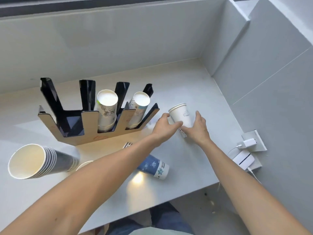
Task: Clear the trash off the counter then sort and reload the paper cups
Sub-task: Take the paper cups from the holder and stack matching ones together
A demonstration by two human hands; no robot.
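Observation:
A white paper cup (181, 115) with a small printed drawing stands mouth-up on the grey counter (194, 163), right of the cup holder. My left hand (163, 126) grips its left side and my right hand (197, 128) cups its right side. A second cup's rim (183, 134) shows low between the hands. The black and wood cup holder (84, 131) has three slots: the left one is empty and the other two hold stacks of white cups (106, 112) (138, 109). A blue cup (155, 167) lies on its side under my left forearm.
A stack of dark nested cups (39, 161) lies on its side at the front left, with another cup rim (83, 164) beside it. A wall socket with a white charger (248, 143) and a white adapter (243, 161) sits at the right. Walls close the counter at back and right.

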